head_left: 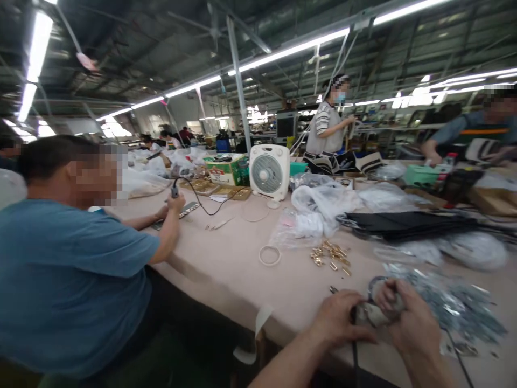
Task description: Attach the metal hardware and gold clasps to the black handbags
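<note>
At the table's near edge, my left hand is closed, thumb and fingers pinching a narrow black strap that hangs down over the edge. Close beside it my right hand has its fingers curled in; what they grip is blurred and partly hidden. A dark, rounded loop shows by those fingers. Right of my hands spreads a heap of small clear plastic packets. Beyond my hands lies a scatter of small gold metal fittings.
A roll of whitish tape lies on the table. Behind it stand a white fan, plastic bags and stacked black pieces. At the left, a person in a blue shirt holds a corded tool.
</note>
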The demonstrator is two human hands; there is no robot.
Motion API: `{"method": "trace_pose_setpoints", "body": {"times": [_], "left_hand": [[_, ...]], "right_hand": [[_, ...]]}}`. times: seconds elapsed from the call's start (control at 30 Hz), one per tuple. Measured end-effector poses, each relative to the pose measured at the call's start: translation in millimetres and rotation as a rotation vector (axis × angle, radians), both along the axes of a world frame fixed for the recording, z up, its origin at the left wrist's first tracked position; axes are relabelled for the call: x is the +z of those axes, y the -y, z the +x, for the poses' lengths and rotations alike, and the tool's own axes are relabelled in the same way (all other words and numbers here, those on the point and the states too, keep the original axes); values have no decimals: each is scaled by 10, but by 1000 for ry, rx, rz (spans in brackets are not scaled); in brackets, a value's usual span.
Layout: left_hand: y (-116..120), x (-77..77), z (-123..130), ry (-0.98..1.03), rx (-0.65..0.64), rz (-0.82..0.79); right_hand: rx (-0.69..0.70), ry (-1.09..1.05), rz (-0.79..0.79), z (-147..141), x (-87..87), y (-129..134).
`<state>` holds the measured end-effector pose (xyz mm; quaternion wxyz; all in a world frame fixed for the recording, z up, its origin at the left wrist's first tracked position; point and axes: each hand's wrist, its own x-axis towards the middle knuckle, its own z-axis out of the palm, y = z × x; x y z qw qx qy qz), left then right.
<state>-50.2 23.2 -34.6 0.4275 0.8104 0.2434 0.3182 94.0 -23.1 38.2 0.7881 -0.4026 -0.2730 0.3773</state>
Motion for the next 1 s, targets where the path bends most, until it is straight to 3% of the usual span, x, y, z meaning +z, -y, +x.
{"method": "trace_pose_setpoints", "body": {"times": [0.1, 0.23, 0.43, 0.67, 0.83, 1.0], "left_hand": [[-16, 31, -1, 9, 17, -18], [-3, 77, -28, -5, 17, 4], [65, 106, -24, -55, 62, 65], [100, 137, -24, -146, 124, 222], [74, 143, -7, -194, 144, 280], [38, 150, 13, -221, 122, 268]], "right_hand": [[-25, -96, 4, -20, 134, 0], [-135, -133, 40, -15, 164, -6], [-178, -3, 37, -47, 54, -20], [-35, 276, -29, -41, -40, -74], [-127, 288, 10, -55, -94, -60], [-194, 450, -7, -64, -200, -65]]}}
